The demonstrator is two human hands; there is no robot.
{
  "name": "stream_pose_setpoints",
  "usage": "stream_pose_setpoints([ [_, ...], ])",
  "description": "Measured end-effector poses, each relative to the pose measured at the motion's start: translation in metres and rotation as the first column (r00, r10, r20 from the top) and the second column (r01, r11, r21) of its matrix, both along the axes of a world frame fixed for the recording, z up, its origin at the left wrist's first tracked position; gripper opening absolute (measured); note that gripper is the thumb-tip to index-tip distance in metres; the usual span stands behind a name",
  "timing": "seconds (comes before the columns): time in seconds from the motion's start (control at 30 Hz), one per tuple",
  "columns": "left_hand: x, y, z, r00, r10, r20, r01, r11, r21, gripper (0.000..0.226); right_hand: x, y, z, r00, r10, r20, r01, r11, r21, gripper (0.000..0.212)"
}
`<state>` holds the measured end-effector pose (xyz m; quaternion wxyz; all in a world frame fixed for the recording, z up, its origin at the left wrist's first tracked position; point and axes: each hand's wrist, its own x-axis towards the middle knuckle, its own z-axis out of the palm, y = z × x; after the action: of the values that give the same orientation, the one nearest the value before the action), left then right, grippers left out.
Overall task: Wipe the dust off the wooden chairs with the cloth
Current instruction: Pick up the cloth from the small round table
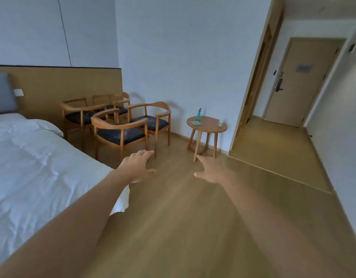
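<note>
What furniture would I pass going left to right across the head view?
white bed → four wooden chairs → round side table → closed door

**Soft cool daylight, strong wide-angle bend**

Moderately bright, cool and even, with no hard glare. Faint soft shadows of the chairs (121,127) thrown rightward onto the wall (183,57), so lit from the left. Pale sheen streaked along the floor (173,207). Whitest on the bed (32,157), its folds close to washed out. Dimmer and yellower down the passage by the door (299,81), which leans with the lens bend. Forearms (72,227) stretched long at the bottom edge. Soft all over: right hand (211,171) slightly smeared, small things on the desk (209,125) too blurred to read.
</note>
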<state>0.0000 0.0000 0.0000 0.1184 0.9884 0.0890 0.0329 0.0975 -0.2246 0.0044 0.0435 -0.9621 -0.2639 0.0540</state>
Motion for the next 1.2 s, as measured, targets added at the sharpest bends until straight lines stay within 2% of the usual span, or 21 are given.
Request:
stream_pose_setpoints([
  [0.07,0.038,0.012,-0.001,1.0,-0.012,0.021,0.013,0.999,-0.04,0.07,0.03,0.008,0.002,0.999,-0.035,-0.027,0.035,0.999,0.029,0.07],
  [0.4,0.258,0.047,0.005,0.994,-0.108,0.005,0.108,0.994,0.003,0.071,0.217,0.042,0.01,0.984,-0.162,-0.07,0.167,0.984,0.059,0.07],
  [0.63,0.414,0.064,-0.01,0.995,-0.095,-0.014,0.095,0.995,0.002,0.071,0.382,0.062,0.002,0.987,-0.151,-0.055,0.155,0.985,0.081,0.069],
  [0.83,0.554,0.073,0.005,0.996,-0.085,0.003,0.085,0.996,0.001,0.069,0.526,0.075,0.013,0.987,-0.147,-0.065,0.153,0.983,0.097,0.066],
  [1.2,0.795,0.134,-0.017,0.994,-0.108,-0.036,0.107,0.994,-0.03,0.07,0.765,0.135,-0.001,0.983,-0.166,-0.082,0.168,0.986,0.011,0.07],
])
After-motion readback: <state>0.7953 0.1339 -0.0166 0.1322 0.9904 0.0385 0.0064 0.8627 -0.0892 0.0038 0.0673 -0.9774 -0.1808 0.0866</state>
